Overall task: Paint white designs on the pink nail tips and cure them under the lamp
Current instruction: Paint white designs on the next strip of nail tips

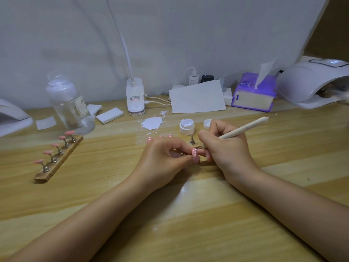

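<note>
My left hand [166, 156] pinches a pink nail tip [194, 152] that carries white dots, low over the wooden table. My right hand [224, 146] grips a cream dotting pen [245, 128], and the pen's lower point touches that tip. An open white gel pot [187, 126] and its lid [207, 124] stand just behind my hands. One bare metal holder [192, 140] stands beside the pot. Behind my left hand several dotted pink tips [160, 137] peek out. On the left a wooden strip [58, 161] holds several plain pink tips. The white curing lamp [313, 82] sits far right.
A clear pump bottle [69, 106], foam blocks [109, 115], a clip-on desk lamp base [135, 97] with cable, a sheet of paper [197, 97], a purple tissue pack [254, 92] and a white spill [152, 123] line the back. Another white device [11, 118] sits at the left edge.
</note>
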Demonstrator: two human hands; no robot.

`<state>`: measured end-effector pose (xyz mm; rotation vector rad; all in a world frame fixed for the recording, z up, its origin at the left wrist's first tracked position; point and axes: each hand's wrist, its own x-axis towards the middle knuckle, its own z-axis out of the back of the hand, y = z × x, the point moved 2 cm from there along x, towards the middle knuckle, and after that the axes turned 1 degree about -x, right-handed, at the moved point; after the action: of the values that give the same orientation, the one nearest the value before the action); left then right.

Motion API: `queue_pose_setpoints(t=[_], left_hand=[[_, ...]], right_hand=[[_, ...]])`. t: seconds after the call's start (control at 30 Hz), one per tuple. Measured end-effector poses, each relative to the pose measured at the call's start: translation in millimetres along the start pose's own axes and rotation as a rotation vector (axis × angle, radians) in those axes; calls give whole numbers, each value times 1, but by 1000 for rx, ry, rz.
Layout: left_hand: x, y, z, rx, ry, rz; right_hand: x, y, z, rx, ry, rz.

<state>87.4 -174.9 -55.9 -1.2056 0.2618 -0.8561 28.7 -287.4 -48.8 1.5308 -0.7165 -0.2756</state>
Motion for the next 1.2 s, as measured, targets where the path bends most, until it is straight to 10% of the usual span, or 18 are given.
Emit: queue_pose_setpoints(t=[1.2], left_hand=[[1,2,0,0,-9,12]], right_hand=[[-2,2,0,-35,44,1]])
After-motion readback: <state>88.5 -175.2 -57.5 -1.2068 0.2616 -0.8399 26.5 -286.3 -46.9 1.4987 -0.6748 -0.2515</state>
